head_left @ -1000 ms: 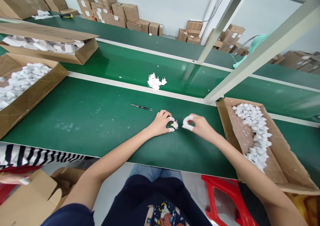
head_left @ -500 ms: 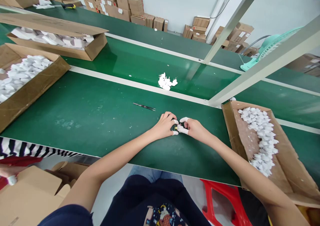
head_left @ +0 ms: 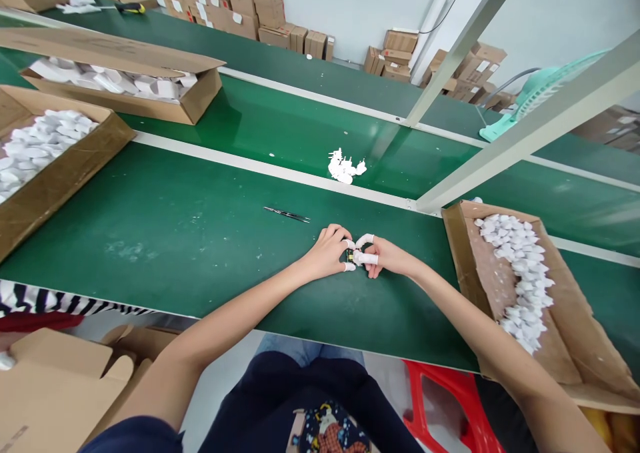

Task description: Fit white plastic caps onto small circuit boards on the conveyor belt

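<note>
From my screen I see a pair of steel tweezers [head_left: 287,215] lying on the near green conveyor belt [head_left: 150,239]. On the next belt [head_left: 280,123] sits a small heap of white pieces [head_left: 344,169], maybe foam, but from here I cannot be sure. An open cardboard box [head_left: 463,273] full of similar pieces stands at the right, and two more boxes [head_left: 55,179] are at the left. Behind a pale metal frame [head_left: 525,116] I see a mint-green fan [head_left: 545,93], and stacked cartons [head_left: 230,13] stand along the far wall. A red plastic stool [head_left: 450,399] is on the floor below.
</note>
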Demonstrator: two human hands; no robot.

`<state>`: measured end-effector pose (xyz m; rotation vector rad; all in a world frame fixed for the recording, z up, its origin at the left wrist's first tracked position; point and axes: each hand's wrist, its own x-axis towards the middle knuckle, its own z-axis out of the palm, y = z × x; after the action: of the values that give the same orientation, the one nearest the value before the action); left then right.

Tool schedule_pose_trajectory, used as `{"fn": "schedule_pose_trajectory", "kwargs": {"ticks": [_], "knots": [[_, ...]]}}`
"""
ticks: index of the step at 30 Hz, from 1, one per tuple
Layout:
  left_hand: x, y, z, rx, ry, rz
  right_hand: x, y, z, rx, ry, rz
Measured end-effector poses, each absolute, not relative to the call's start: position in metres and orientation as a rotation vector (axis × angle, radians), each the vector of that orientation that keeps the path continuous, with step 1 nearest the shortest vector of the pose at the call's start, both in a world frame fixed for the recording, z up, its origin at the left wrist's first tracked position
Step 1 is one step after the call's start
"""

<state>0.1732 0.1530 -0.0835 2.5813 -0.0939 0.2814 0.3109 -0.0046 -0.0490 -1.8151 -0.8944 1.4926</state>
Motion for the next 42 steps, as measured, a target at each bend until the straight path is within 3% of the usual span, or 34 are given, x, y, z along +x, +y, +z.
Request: {"fn": "schedule_pose_trajectory", "kwargs": {"ticks": [4,10,15,22,42], "knots": [[0.174,0.153,-0.083,2.593,-0.1,0.271,0.304,-0.003,-0.051,-2.036,-1.001,1.272],[0.173,0.153,-0.081,2.588,-0.089,0.261,0.296,0.007,-0.041,-2.132,-0.962,1.348],[0.174,0.151,-0.079,2.582,-0.08,0.243,0.285,0.015,-0.043,-2.516,-1.188,0.952],[0.175,0.15,-0.075,2.587,-0.063,0.222,0.302,0.013,-0.043,-2.064,-0.836,1.43],[0.176,0.151,-0.077,2.527,0.014,0.175,0.32,0.012,-0.047,-1.847,-0.808,1.566]]}}
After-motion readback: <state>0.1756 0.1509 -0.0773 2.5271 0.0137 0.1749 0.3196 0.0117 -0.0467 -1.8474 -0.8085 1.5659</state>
